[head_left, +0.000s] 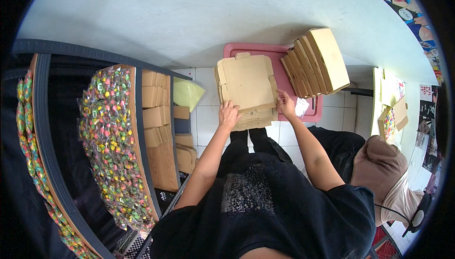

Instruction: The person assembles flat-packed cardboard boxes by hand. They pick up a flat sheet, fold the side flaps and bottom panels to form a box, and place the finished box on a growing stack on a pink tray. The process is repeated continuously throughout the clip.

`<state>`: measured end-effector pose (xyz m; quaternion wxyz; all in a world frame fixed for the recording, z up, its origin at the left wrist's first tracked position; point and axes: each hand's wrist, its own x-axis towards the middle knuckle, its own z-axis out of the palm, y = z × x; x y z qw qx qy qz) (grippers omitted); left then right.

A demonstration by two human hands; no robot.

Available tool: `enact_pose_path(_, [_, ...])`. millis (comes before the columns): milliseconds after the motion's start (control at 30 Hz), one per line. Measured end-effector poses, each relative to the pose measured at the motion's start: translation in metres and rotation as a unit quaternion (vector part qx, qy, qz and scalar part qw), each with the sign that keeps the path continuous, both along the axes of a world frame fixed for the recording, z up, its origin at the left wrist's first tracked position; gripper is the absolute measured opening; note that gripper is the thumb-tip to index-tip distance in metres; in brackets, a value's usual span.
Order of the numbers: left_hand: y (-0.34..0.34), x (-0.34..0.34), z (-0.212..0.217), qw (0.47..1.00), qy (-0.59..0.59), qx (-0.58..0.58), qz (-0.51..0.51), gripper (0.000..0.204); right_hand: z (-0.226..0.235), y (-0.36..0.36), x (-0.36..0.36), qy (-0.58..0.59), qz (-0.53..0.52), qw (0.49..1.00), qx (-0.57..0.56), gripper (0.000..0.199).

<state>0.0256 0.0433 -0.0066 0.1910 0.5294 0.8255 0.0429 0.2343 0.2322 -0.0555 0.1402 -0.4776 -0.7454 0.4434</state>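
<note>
An unfolded brown cardboard box lies with its flat panel facing up, on top of a stack of similar cardboard in front of me. My left hand grips its near left corner, with the fingers over the edge. At the near right corner, my right hand has its fingers closed around a side flap. Just beyond my right hand, several folded cardboard boxes lean in a tilted pile on a pink table. A small white packet rests by my right wrist.
On the left, a rack holds bagged colourful sweets and folded cartons. A person in brown clothing sits close by on my right. Past them is a shelf with an opened carton of colourful pieces. A pale wall stands ahead.
</note>
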Motion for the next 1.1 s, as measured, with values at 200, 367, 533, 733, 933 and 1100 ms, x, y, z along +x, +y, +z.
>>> enact_pose_path(200, [0.002,0.0,-0.009,0.998,-0.055,0.016,-0.022,0.036,0.009,0.012,0.001,0.006,0.125,0.989,0.08,0.034])
enact_pose_path(367, [0.002,0.0,-0.008,0.995,-0.095,-0.018,-0.002,0.039,0.02,0.012,-0.007,-0.049,0.211,0.969,0.122,0.041])
enact_pose_path(533, [0.002,0.002,-0.006,0.993,-0.114,-0.012,0.007,0.032,0.015,0.016,-0.005,-0.016,0.166,0.983,0.081,0.041])
enact_pose_path(733, [-0.006,-0.001,-0.006,0.991,-0.131,-0.004,-0.008,0.023,0.021,0.015,-0.007,-0.026,0.138,0.99,0.029,0.042])
enact_pose_path(933, [-0.004,-0.001,-0.007,0.986,-0.159,0.004,0.043,0.025,0.019,0.017,-0.007,-0.043,0.172,0.982,0.066,0.042])
enact_pose_path(1100, [-0.001,-0.001,-0.002,0.976,-0.163,0.057,0.134,0.039,0.031,0.009,-0.011,-0.027,0.174,0.98,0.096,0.034])
